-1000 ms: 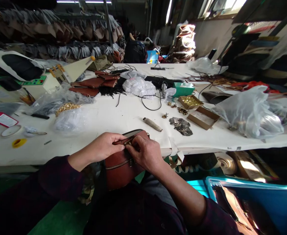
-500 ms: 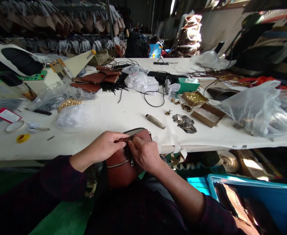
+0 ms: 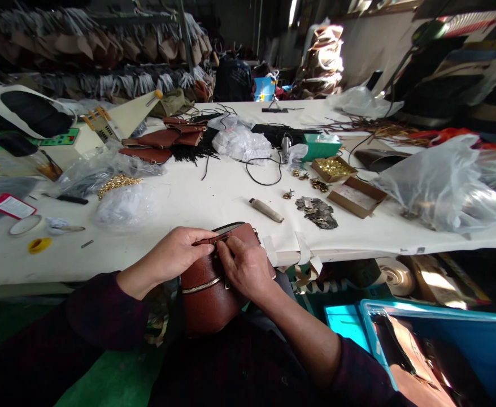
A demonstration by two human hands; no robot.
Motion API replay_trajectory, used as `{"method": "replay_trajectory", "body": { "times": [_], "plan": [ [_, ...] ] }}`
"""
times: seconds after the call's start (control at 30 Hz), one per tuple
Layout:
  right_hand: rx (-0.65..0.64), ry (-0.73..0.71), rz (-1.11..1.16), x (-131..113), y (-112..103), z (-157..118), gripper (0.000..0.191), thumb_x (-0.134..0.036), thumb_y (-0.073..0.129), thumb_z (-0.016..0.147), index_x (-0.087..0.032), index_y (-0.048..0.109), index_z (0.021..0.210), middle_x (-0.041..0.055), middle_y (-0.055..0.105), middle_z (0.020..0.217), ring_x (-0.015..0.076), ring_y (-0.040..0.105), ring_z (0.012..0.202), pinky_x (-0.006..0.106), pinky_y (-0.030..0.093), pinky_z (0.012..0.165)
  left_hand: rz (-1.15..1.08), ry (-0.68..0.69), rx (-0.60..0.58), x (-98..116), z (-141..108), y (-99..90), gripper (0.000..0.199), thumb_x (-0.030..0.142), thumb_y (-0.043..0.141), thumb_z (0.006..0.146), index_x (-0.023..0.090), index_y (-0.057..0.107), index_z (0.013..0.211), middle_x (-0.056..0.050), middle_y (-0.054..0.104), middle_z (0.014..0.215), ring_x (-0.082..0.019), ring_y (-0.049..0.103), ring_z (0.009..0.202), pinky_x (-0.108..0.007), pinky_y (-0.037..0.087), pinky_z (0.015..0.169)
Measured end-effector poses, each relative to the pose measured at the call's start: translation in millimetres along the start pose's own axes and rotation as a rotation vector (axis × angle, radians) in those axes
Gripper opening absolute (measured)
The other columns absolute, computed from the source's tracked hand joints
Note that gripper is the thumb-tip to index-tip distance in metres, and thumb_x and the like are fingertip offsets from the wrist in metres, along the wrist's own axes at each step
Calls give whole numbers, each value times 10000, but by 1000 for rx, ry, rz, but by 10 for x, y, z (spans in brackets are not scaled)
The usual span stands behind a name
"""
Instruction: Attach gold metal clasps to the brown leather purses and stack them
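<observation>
A brown leather bag [image 3: 205,308] rests against the table's front edge, near my body, with a zipper [image 3: 201,285] running across its front. My left hand [image 3: 184,251] grips the bag's upper edge, thumb in front and fingers behind. My right hand [image 3: 246,263] is closed at the top of the bag, its fingertips pinching by a small metal fitting near the opening. What exactly lies between those fingertips is hidden. Beyond the bag, a wrapped tool handle [image 3: 266,210] and a pile of dark metal plates [image 3: 316,212] lie on the table.
The white table [image 3: 214,206] also bears a box of gold fittings [image 3: 335,168], an open cardboard box [image 3: 357,196], plastic bags [image 3: 443,189] and a yellow tape roll [image 3: 39,245]. Below right stands a blue bin [image 3: 369,322] holding leather pieces. Racks of bag parts [image 3: 82,42] fill the back.
Both hands keep their hold at the bag's top edge. The bag's front has tilted slightly into fuller view, and the camera view has shifted a little.
</observation>
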State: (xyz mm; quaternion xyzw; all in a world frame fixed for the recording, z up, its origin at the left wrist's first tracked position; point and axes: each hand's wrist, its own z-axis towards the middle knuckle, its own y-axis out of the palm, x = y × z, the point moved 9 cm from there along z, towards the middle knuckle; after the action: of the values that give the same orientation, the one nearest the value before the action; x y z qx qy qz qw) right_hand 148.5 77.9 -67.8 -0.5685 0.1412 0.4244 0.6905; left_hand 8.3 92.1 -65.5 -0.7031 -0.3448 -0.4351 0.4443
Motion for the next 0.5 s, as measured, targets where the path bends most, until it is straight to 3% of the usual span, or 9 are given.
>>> {"method": "replay_trajectory", "body": {
  "times": [0.13,0.27,0.37,0.5],
  "plan": [
    [32,55,97,36,-9,13,398,-431,509,1077,-230,598,746,4,634,674,138,496,578,299,303,589,-44,-11,-16,44,8,-8,419,359,792,811,179,817,1188,-82,819,1199,-307,729,1162,-445,522,1094],
    [98,158,203,185,-56,10,471,-563,648,988,-226,553,674,-31,562,604,122,470,549,284,302,558,-206,-104,-113,55,44,4,439,346,854,759,163,816,1156,-112,824,1154,-297,752,1094,-455,539,1052],
    [131,105,266,213,-169,32,511,-664,763,875,-231,565,689,-26,589,645,134,489,586,281,355,576,-235,-143,-184,91,61,-51,406,329,871,759,161,821,1125,-121,826,1135,-278,763,1048,-431,547,1028],
    [191,-18,259,159,-401,79,383,-590,789,895,-236,653,844,12,690,803,169,583,712,296,428,676,-196,-146,-232,152,65,-129,393,303,866,776,163,816,1140,-115,824,1145,-253,764,1034,-395,534,1027]
  ]
}}
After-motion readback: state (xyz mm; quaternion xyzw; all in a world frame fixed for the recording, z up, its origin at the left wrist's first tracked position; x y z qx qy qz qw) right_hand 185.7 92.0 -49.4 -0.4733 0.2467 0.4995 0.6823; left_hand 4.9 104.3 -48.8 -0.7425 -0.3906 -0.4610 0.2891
